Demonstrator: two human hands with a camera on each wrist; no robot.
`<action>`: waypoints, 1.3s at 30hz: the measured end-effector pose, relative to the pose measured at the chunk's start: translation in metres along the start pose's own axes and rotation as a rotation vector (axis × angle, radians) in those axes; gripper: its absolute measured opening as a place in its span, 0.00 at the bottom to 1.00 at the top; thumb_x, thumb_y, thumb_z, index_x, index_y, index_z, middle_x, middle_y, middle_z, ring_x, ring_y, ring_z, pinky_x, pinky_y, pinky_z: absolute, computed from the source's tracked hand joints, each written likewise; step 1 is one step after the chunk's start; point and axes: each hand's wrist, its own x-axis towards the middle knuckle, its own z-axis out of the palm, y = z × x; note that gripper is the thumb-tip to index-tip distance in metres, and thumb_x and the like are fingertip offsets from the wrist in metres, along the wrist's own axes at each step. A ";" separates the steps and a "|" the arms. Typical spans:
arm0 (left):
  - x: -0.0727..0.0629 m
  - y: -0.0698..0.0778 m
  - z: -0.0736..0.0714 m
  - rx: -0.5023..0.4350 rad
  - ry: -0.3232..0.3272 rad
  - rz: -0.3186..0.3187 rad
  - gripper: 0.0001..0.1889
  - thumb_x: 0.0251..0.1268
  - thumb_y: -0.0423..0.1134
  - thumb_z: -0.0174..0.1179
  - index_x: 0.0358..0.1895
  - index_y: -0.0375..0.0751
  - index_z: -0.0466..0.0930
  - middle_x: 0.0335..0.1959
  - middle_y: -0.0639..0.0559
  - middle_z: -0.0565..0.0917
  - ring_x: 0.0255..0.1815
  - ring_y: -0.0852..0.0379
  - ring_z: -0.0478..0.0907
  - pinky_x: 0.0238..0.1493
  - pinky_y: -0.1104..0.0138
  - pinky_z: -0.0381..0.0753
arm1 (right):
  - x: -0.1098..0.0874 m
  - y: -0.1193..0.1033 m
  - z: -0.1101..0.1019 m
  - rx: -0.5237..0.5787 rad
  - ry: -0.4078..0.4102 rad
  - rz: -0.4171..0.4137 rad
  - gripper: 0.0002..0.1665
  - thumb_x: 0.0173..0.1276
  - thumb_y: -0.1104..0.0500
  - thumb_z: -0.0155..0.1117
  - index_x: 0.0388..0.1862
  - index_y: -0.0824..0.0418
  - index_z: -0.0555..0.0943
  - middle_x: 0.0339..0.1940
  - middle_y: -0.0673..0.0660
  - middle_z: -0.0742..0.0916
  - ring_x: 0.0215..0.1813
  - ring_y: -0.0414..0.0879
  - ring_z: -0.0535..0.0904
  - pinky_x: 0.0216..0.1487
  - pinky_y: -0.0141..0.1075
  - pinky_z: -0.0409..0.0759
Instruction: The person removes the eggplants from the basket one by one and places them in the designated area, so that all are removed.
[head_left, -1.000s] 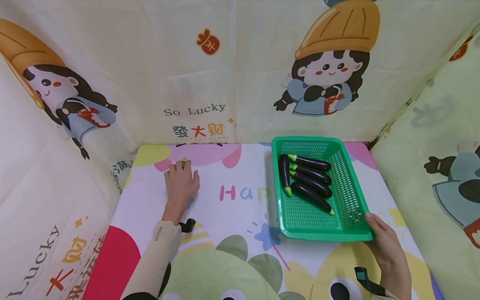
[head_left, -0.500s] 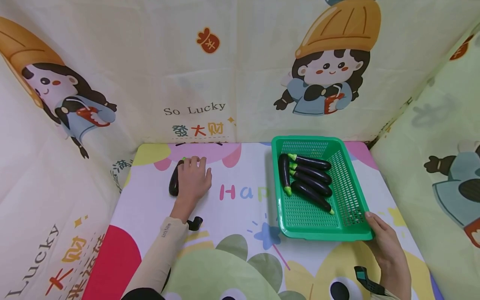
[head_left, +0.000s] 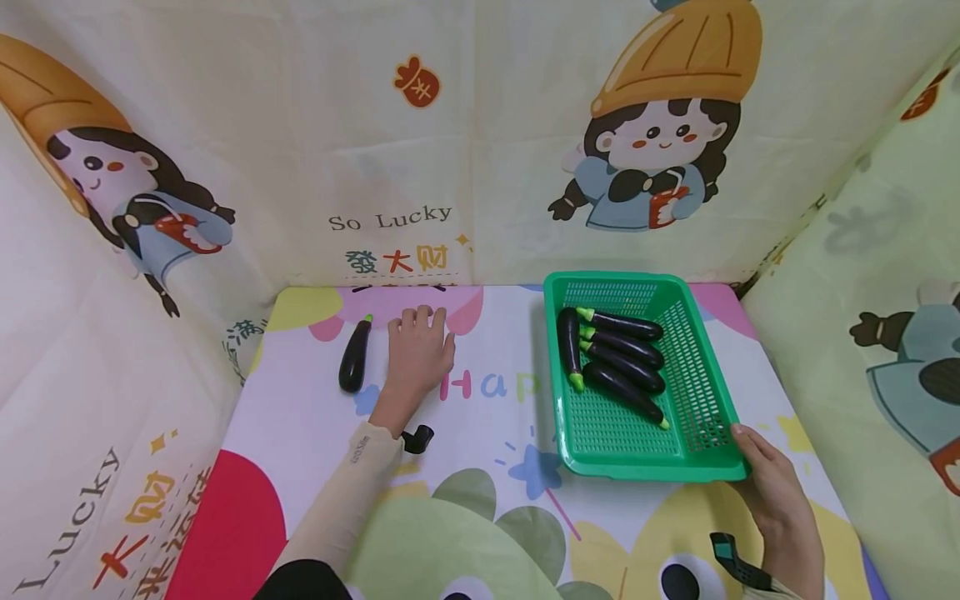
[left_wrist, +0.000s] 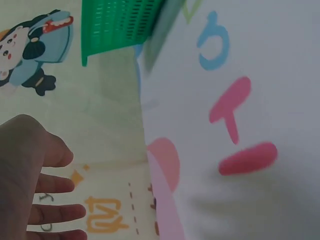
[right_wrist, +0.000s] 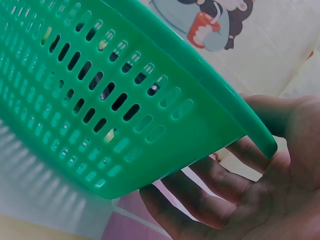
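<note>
My left hand [head_left: 422, 352] is over the printed table to the right of a lone dark purple eggplant [head_left: 355, 356]. Its fingers are spread and touch no object; the left wrist view shows the same hand [left_wrist: 30, 175] with loose, extended fingers. The eggplant lies on the cloth with its green stem toward the back. At the right, my right hand [head_left: 777, 483] grips the near right corner of a green plastic basket [head_left: 701, 400]. In the right wrist view the thumb is at the rim and fingers are under the basket [right_wrist: 200, 115]. Several eggplants [head_left: 624, 348] lie inside the basket.
A cartoon-printed cloth [head_left: 480, 450] covers the table. Fabric walls [head_left: 510, 167] with printed figures enclose the back and both sides. The basket takes up the right part of the table, its far edge close to the back wall.
My left hand was over the eggplant, left it lying on the table, and has shifted right, uncovering it. The right hand and basket have stayed in place.
</note>
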 end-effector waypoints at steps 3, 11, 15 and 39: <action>0.004 0.010 -0.003 -0.010 -0.001 0.013 0.26 0.73 0.51 0.60 0.67 0.41 0.76 0.61 0.38 0.80 0.63 0.38 0.76 0.64 0.42 0.75 | 0.000 0.001 0.000 0.010 -0.005 -0.002 0.20 0.85 0.53 0.48 0.42 0.39 0.88 0.42 0.39 0.88 0.41 0.36 0.86 0.41 0.32 0.86; 0.012 0.030 -0.010 -0.049 0.020 0.049 0.23 0.74 0.50 0.59 0.65 0.43 0.78 0.60 0.40 0.81 0.61 0.39 0.76 0.63 0.43 0.75 | -0.002 0.002 -0.001 -0.001 -0.009 -0.029 0.19 0.85 0.53 0.48 0.43 0.40 0.88 0.41 0.40 0.89 0.39 0.36 0.87 0.42 0.31 0.86; 0.015 0.039 -0.010 -0.056 0.045 0.074 0.22 0.73 0.50 0.58 0.64 0.43 0.79 0.58 0.41 0.82 0.60 0.39 0.77 0.61 0.43 0.75 | -0.002 0.001 0.000 -0.009 -0.010 -0.048 0.19 0.85 0.53 0.48 0.43 0.40 0.88 0.41 0.40 0.89 0.39 0.35 0.87 0.41 0.30 0.85; 0.022 0.098 -0.019 0.007 0.115 0.290 0.20 0.74 0.51 0.56 0.62 0.46 0.82 0.57 0.46 0.84 0.56 0.45 0.80 0.55 0.50 0.78 | -0.003 -0.007 0.007 -0.100 0.061 -0.017 0.17 0.84 0.50 0.51 0.39 0.35 0.86 0.40 0.35 0.83 0.37 0.33 0.84 0.39 0.29 0.84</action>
